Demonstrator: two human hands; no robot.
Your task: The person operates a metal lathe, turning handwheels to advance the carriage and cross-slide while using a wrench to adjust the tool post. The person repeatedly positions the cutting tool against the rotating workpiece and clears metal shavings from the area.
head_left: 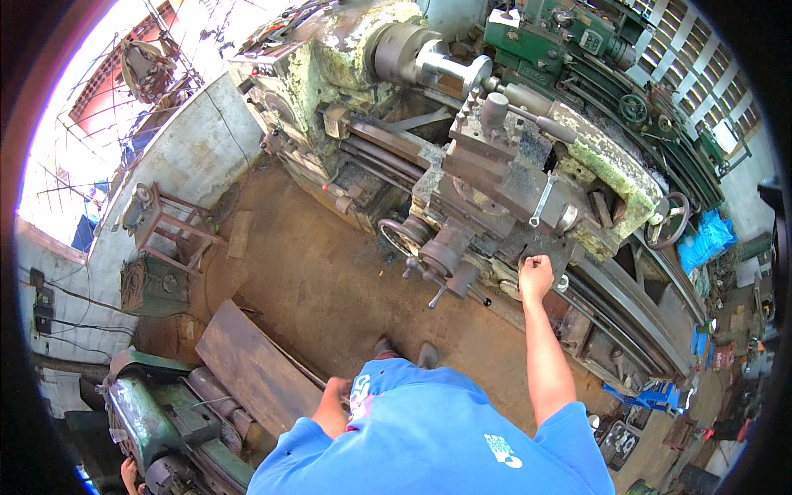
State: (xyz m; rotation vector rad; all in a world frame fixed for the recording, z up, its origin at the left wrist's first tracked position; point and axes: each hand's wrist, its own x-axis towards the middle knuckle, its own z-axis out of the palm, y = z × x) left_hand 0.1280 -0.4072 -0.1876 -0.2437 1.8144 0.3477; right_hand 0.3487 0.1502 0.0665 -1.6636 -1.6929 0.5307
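Note:
My right arm reaches forward to a large worn lathe point(474, 181). The fingers of my right hand point(536, 278) are closed over the carriage's front right edge; what they hold, if anything, is hidden. A combination spanner point(542, 200) lies on the carriage just beyond that hand. Left of the spanner stands the tool post point(493, 111). A shiny flanged metal workpiece point(450, 68) sits in the chuck point(400, 54). My left hand point(334, 391) is bent close to my waist beside the blue shirt, its fingers mostly out of sight.
Handwheels point(400, 238) and levers jut from the lathe's front. A metal sheet point(252, 363) and another machine point(157, 404) stand behind my left side, where another person's hand point(129, 473) shows. A wooden stool point(173, 227) is by the wall; a green lathe point(594, 62) stands beyond.

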